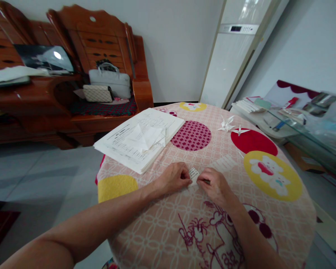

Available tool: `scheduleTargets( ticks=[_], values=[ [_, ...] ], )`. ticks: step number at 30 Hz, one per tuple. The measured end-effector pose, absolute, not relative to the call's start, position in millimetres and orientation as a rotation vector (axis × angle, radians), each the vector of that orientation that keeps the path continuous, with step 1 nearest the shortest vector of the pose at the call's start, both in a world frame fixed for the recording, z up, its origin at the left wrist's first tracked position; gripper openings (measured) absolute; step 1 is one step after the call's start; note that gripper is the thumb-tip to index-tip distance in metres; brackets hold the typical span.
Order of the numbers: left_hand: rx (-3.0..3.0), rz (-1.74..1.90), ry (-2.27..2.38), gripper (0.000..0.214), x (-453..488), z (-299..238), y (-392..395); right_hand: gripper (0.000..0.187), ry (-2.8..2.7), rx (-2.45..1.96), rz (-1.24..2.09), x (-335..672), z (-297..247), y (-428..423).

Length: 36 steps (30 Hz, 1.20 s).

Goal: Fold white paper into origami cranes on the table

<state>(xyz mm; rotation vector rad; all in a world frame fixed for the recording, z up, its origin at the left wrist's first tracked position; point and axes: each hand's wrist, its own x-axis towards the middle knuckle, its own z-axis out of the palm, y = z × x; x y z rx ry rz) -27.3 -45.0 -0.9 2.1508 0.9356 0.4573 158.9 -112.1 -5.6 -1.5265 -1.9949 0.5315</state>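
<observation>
A small folded piece of white paper (193, 174) lies on the pink patterned tablecloth (184, 220) of a round table. My left hand (172, 178) pinches its left edge with closed fingers. My right hand (215, 185) pinches its right edge, fingers curled. Both hands rest on the cloth, almost touching each other. Most of the paper is hidden between the fingertips.
A stack of printed sheets (140, 140) with a folded paper on top lies at the table's far left. Two white paper cranes (231, 126) sit at the far right. A wooden bench (72, 86) with bags (109, 84) stands behind. A cluttered glass shelf (296, 119) is to the right.
</observation>
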Motion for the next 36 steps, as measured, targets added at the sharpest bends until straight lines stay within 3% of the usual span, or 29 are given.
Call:
scheduleTargets(
  ticks=[27, 29, 32, 36],
  values=[
    [2.241, 0.481, 0.940, 0.009, -27, -2, -49, 0.016, -1.971, -1.713, 0.535, 148, 2, -110],
    [2.256, 0.514, 0.909, 0.003, -28, -3, -50, 0.016, -1.975, -1.708, 0.529, 148, 1, -110],
    [2.332, 0.591, 0.795, 0.018, -31, -7, -52, 0.016, -1.975, -1.710, 0.519, 148, 0, -110],
    [2.640, 0.550, 0.546, 0.015, -36, -12, -57, 0.014, -1.975, -1.722, 0.516, 149, -1, -110]
  ],
)
